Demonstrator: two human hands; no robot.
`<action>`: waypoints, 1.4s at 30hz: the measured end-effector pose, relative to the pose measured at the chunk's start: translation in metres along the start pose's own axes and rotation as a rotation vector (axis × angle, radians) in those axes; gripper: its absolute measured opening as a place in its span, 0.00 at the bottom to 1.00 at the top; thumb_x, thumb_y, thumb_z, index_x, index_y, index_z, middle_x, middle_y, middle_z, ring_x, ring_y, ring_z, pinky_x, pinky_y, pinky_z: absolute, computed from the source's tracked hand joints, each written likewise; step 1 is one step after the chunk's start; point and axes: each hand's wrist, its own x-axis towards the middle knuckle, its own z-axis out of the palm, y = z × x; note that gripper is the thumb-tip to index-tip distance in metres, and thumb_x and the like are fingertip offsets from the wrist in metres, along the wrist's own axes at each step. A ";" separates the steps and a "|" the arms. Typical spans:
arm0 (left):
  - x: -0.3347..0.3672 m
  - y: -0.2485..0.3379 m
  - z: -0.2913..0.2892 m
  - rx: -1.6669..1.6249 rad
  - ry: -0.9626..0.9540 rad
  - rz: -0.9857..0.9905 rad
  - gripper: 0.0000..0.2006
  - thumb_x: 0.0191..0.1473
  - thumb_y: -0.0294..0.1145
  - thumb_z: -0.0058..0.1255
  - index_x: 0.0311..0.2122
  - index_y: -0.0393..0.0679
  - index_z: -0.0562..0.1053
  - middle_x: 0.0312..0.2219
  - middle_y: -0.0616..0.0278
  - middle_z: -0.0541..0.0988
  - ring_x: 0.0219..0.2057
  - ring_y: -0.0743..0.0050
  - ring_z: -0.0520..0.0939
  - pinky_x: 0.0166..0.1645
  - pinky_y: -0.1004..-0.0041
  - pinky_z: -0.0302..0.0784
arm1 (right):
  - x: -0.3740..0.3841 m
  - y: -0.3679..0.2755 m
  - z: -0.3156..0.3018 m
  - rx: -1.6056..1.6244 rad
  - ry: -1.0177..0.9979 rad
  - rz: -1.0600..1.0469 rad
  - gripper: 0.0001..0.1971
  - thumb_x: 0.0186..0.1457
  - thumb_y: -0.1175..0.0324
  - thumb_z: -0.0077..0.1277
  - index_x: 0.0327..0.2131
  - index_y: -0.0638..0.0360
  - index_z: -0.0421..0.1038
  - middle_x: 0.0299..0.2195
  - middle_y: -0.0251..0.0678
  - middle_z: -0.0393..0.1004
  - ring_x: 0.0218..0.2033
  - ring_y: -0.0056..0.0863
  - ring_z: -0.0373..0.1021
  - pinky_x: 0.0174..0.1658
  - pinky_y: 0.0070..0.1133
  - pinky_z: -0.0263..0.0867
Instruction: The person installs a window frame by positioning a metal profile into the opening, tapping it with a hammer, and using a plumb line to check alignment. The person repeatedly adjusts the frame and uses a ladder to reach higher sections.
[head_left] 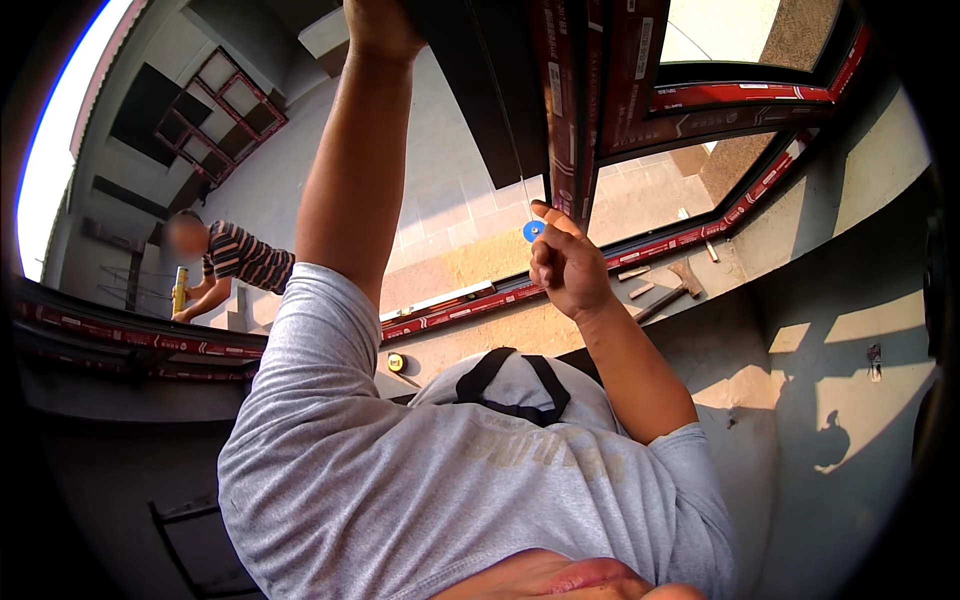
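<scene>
My left arm reaches up to the top edge of the view, where my left hand (383, 28) is partly cut off beside a long dark panel (485, 95). Its fingers are out of sight. A thin line runs down along that panel to a small blue disc (533, 231) below its end. My right hand (572, 268) is closed at the disc, index finger bent above it and the other fingers curled in. Next to it stands a dark window frame (563, 120) covered in red protective film.
A spirit level (438, 302) lies along the lower frame rail (510, 297). On the sill are a yellow-and-black tape measure (397, 362), a hammer (684, 281) and small wooden pieces (641, 290). Beyond, a person in a striped shirt (245, 258) holds a yellow canister (180, 290). Filmed frames (222, 118) lean on a wall.
</scene>
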 end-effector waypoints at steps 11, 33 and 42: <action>-0.004 0.002 0.008 0.053 0.025 0.005 0.28 0.61 0.57 0.44 0.47 0.39 0.74 0.35 0.57 0.82 0.33 0.67 0.83 0.35 0.71 0.80 | 0.028 -0.011 0.040 0.404 0.119 -0.034 0.22 0.65 0.44 0.51 0.50 0.50 0.76 0.22 0.25 0.63 0.18 0.15 0.54 0.23 0.17 0.48; 0.001 0.001 0.009 -0.023 -0.117 -0.036 0.29 0.61 0.60 0.43 0.47 0.40 0.75 0.34 0.60 0.82 0.32 0.70 0.83 0.33 0.74 0.79 | 0.007 -0.015 -0.010 0.201 0.146 -0.006 0.21 0.58 0.50 0.62 0.45 0.55 0.76 0.19 0.26 0.70 0.14 0.15 0.58 0.20 0.16 0.50; 0.001 0.002 0.014 -0.026 -0.178 0.004 0.30 0.61 0.59 0.45 0.50 0.38 0.74 0.38 0.59 0.82 0.36 0.69 0.84 0.36 0.73 0.80 | -0.081 0.096 -0.211 -0.208 0.735 0.127 0.12 0.64 0.61 0.53 0.43 0.60 0.74 0.19 0.29 0.66 0.13 0.17 0.58 0.15 0.17 0.49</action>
